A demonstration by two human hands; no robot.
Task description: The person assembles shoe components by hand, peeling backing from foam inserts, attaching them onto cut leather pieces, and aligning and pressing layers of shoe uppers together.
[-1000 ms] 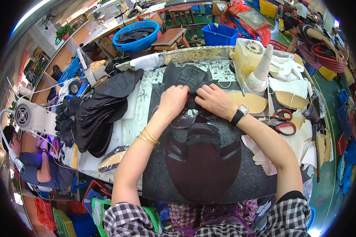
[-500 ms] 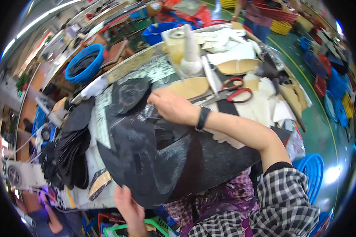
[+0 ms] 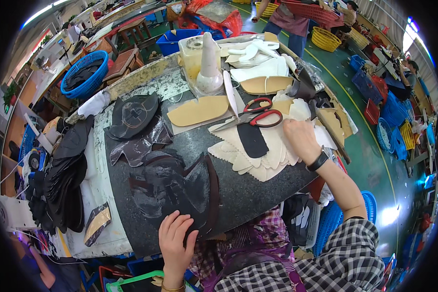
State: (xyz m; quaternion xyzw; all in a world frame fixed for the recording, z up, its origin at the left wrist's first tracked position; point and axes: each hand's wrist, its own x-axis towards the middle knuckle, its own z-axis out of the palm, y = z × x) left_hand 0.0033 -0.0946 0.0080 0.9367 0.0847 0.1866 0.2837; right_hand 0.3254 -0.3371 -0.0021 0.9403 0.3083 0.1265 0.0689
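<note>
My left hand lies with its fingers stretched out at the near edge of a black shoe-upper piece smeared with whitish streaks. This piece rests on a dark speckled board. To the right, my right hand is over a pile of cream zigzag-edged pieces. Its fingers are bent and their tips hidden, so what they grip cannot be made out. A small black strip lies on the pile. Just beyond are red-and-black-handled scissors. Left of them sits a tan shaped piece.
A glue container and a white cone-shaped bottle stand at the back. Dark pieces lie on the board's far left. Stacked black pieces hang at the left edge. A blue basket stands beyond; a person carries a red basket.
My right hand has gone from the black pieces rightward to the cream pile. My left hand has come onto the near edge of the streaked black piece. The view has shifted.
</note>
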